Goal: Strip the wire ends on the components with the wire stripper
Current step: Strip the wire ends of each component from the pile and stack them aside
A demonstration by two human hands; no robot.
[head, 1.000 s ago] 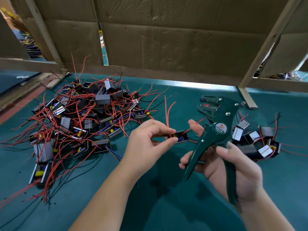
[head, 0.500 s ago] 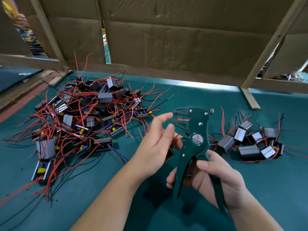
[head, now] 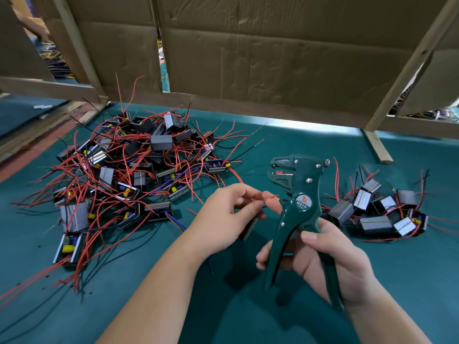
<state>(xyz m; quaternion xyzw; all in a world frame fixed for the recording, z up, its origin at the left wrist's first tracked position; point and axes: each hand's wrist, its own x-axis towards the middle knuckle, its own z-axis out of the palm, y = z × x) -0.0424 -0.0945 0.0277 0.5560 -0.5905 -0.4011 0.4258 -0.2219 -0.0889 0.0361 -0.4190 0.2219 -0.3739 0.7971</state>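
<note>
My right hand point(head: 330, 259) grips the handles of a dark green wire stripper point(head: 300, 202), held upright with its jaws parted and pointing left. My left hand point(head: 228, 219) holds a small black component point(head: 248, 229) against its palm and pinches that part's red wire point(head: 272, 196) between thumb and fingertips. The wire's tip sticks out to the right, just below the stripper's jaws and not inside them. Most of the component is hidden under my fingers.
A big tangle of components with red and black wires point(head: 129, 175) covers the left of the green table point(head: 248, 314). A smaller group of components point(head: 377, 214) lies at the right. A cardboard wall point(head: 273, 58) on wooden slats closes the back.
The stripper has come left and lower toward my left hand. My left hand has turned the component down into its palm and now pinches the red wire's end near the jaws.
</note>
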